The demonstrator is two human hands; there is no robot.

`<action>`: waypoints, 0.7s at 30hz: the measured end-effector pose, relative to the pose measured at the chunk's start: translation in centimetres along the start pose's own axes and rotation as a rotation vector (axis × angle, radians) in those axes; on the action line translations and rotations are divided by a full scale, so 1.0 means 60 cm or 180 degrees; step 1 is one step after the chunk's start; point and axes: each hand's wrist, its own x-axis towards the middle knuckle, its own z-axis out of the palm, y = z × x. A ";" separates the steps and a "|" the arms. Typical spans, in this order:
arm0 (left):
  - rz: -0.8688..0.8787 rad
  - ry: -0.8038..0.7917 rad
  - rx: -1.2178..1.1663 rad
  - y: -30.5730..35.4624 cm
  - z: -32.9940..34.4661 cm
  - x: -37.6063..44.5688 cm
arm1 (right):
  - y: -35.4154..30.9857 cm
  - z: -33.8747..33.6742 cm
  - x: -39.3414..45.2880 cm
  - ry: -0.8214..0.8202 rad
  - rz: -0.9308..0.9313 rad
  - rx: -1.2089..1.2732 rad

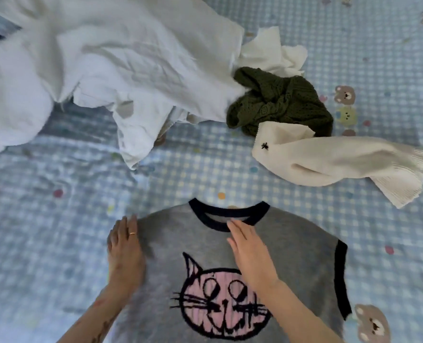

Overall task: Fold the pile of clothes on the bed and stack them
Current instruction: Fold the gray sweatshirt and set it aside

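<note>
Bedsheet: the bed under you wore a blue and white checked sheet printed with small bears and coloured dots.
White bedding: a large crumpled white sheet or duvet filled the far left, reaching toward the middle.
Left hand: your left hand, with a ring on one finger, lay flat with fingers straight on the left shoulder edge of the vest, gripping nothing.
Grey vest: the grey sleeveless knit vest lay spread face up on the bed right in front of you, with a dark navy collar, a navy armhole trim on its right side, and a pink cat face on the chest.
Right hand: your right hand was open too, fingers straight and together, its tips at the lower edge of the collar; whether the palm pressed the cloth or hovered just above it I cannot tell.
Pile: further off to the right, a white cloth, a bunched olive green knit and a cream ribbed knit garment with a small dark bee motif lay unfolded, touching one another and well apart from the vest.
</note>
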 end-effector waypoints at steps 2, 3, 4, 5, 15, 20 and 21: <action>-0.0131 -0.0083 -0.0196 -0.043 -0.011 0.009 | -0.073 0.039 0.060 -0.0315 -0.0239 0.0123; -0.0071 -0.0120 -0.0346 -0.057 -0.013 0.014 | -0.103 0.060 0.089 -0.0475 -0.0328 0.0070; 0.0047 -0.0133 -0.0533 -0.068 -0.014 0.019 | -0.126 0.080 0.116 -0.0647 -0.0370 -0.0004; 0.0088 -0.0134 -0.0788 -0.075 -0.015 0.022 | -0.147 0.096 0.139 -0.0815 -0.0370 -0.0098; -0.0129 -0.0209 -0.1520 -0.140 -0.018 0.030 | -0.180 0.104 0.162 -0.0587 -0.0081 0.0237; -0.0439 -0.0339 -0.1710 -0.160 -0.004 -0.192 | -0.102 0.046 -0.122 -0.0218 0.0836 0.0002; -0.0588 -0.0440 -0.1726 -0.166 0.007 -0.233 | -0.084 0.034 -0.184 -0.0190 0.0913 -0.0206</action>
